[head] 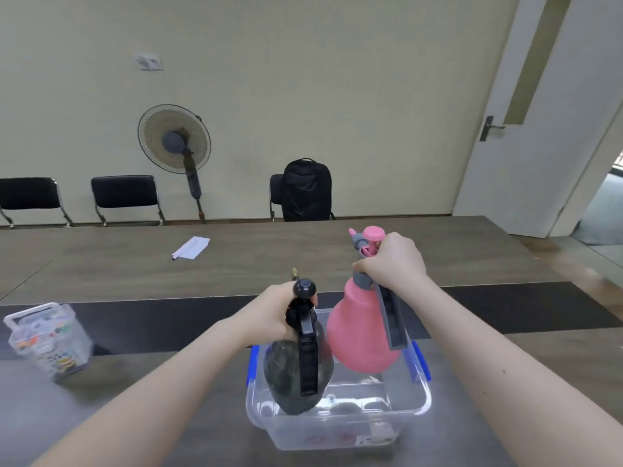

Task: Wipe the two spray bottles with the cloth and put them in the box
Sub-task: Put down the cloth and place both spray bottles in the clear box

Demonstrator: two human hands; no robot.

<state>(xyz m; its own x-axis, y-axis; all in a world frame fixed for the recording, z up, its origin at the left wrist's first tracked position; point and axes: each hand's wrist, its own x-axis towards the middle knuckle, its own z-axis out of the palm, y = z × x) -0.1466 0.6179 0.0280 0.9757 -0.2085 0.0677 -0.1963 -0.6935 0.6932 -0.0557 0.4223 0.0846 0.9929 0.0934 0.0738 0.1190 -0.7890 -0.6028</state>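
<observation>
Head view: two spray bottles, one to each hand. The left hand (269, 311) has its fingers wrapped round the neck of the black spray bottle (296, 372), whose base sits low inside the clear plastic box (340, 429). The right hand (394, 261) grips the grey head of the pink spray bottle (360, 335), held above the box's right half (not touching the floor of it, as far as I can tell). The box has blue latches; its small front sticker is too blurred to read. On the table (472, 254) lie a white paper (192, 247) and, at left, a clear container (47, 338) of colourful bits. Beyond stand three black chairs, one fan (173, 139) and one backpack (306, 190).
</observation>
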